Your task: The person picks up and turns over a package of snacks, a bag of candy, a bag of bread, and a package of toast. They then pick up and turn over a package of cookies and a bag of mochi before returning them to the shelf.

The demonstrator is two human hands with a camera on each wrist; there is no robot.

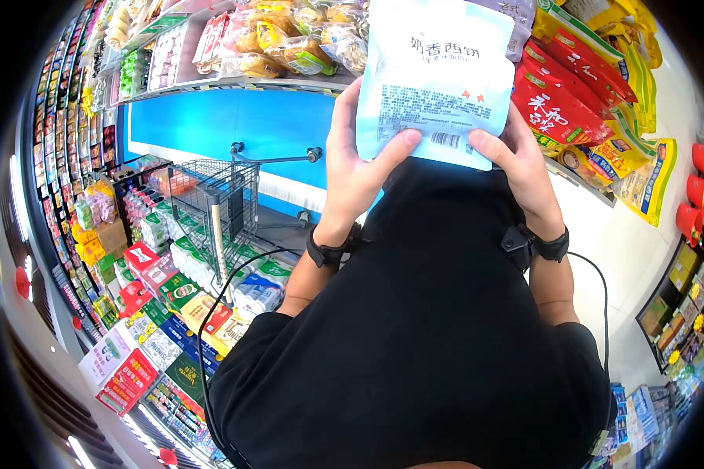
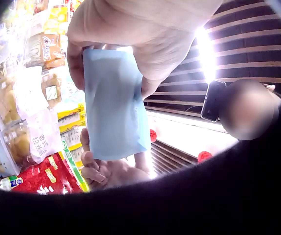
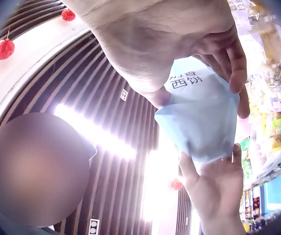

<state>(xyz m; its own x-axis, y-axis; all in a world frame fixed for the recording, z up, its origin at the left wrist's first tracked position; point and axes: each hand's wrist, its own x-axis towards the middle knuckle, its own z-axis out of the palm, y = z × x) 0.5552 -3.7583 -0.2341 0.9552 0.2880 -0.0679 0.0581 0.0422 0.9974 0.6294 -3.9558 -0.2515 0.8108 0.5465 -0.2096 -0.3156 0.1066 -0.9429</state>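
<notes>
A light blue pouch of biscuits (image 1: 438,70), printed with dark Chinese text and a barcode, is held upright between both hands in the head view. The left hand (image 1: 352,168) grips its left edge, thumb on the printed face and fingers behind. On the opposite edge, the right hand (image 1: 528,168) holds it the same way, thumb beside the barcode. From the left wrist, the pouch (image 2: 113,107) shows its narrow bottom end. In the right wrist view, part of the pouch's lettering (image 3: 184,81) shows beneath the right hand (image 3: 165,44).
Packaged bread (image 1: 281,39) fills a shelf behind the pouch to the left. Red bags (image 1: 555,102) and yellow bags (image 1: 653,180) are stacked to the right. A wire shopping cart (image 1: 219,195) stands at the left, near stacked drink cartons (image 1: 184,289).
</notes>
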